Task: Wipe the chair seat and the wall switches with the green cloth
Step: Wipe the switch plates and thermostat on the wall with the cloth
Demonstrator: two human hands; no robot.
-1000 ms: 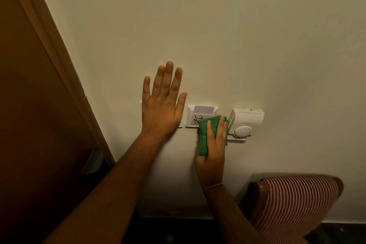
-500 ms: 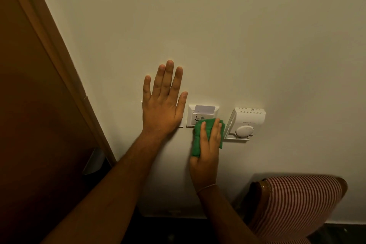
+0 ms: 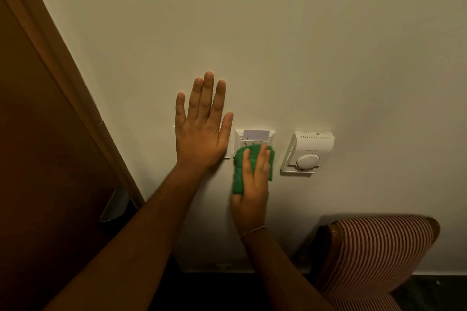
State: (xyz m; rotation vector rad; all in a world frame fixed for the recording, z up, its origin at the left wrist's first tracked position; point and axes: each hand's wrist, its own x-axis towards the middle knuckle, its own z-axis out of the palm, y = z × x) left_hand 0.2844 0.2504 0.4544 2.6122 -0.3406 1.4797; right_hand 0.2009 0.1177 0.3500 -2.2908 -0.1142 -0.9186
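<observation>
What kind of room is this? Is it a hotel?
Probably a hotel room, near the door. A key card sits in a wall slot, beside a dial thermostat. A wooden door and a striped chair are close by.

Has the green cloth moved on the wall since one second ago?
Yes. The green cloth under the right hand slid left, away from the thermostat, and now covers the lower card switch.

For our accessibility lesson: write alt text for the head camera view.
A right hand presses a green cloth on a wall card switch; the left hand lies flat over another plate beside it. A thermostat and striped chair sit right.
</observation>
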